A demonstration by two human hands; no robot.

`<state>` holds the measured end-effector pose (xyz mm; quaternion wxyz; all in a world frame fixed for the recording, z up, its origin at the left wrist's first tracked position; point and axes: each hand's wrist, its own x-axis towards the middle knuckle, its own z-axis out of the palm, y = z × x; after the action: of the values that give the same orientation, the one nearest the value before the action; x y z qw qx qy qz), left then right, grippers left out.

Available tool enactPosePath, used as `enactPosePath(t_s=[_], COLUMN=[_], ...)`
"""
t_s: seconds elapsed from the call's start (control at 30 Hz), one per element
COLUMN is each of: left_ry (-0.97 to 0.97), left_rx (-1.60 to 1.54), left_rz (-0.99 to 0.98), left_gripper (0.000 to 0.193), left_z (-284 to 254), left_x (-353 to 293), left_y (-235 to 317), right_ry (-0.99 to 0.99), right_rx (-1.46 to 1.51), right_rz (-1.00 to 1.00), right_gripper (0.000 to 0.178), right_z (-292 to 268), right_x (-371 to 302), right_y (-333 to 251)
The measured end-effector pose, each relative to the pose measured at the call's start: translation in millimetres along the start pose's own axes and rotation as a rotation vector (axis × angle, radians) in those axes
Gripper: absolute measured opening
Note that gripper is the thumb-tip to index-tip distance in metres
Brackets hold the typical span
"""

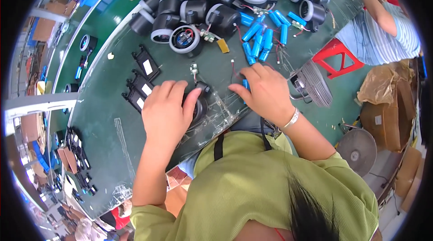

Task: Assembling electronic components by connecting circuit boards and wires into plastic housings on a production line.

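My left hand point(166, 111) is curled round the side of a black round housing point(202, 106) near the table's front edge, its thumb lying over the rim. A small green circuit board point(194, 68) on wires lies just beyond that housing. My right hand point(267, 93), with a bracelet at the wrist, has its thumb and fingers closed about a blue cylindrical battery point(245, 84), mostly hidden by the hand. A thin wire with a white connector point(232, 61) runs up beside it. Several loose blue batteries point(258, 42) lie beyond my right hand.
Many black housings with grey rims point(195, 5) are heaped at the far side. Flat black plastic parts point(146, 67) lie left of my hands. A small fan point(311, 84) stands at the table's right edge, near a red stool point(338, 56) with a seated person point(383, 31).
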<state>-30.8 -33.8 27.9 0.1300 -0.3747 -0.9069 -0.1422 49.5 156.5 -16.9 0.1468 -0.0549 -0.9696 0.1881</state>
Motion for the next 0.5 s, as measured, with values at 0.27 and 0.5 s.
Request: enactPosePath(t_s=[0.27,0.5], left_ry=[-0.280,-0.501], left_rx=[-0.314,-0.291], left_rz=[-0.385,-0.356], left_gripper=[0.033,0.031], left_z=[15.0,38.8], left_x=[31.9,50.9], left_y=[-27.9,-35.6], right_ry=[0.050,-0.236], right_rx=[-0.110,0.754], right_rz=[-0.072,0.292], right_gripper=[0.014,0.013], right_z=[15.2,1.2], right_x=[23.0,26.8], right_y=[-3.4,-3.1])
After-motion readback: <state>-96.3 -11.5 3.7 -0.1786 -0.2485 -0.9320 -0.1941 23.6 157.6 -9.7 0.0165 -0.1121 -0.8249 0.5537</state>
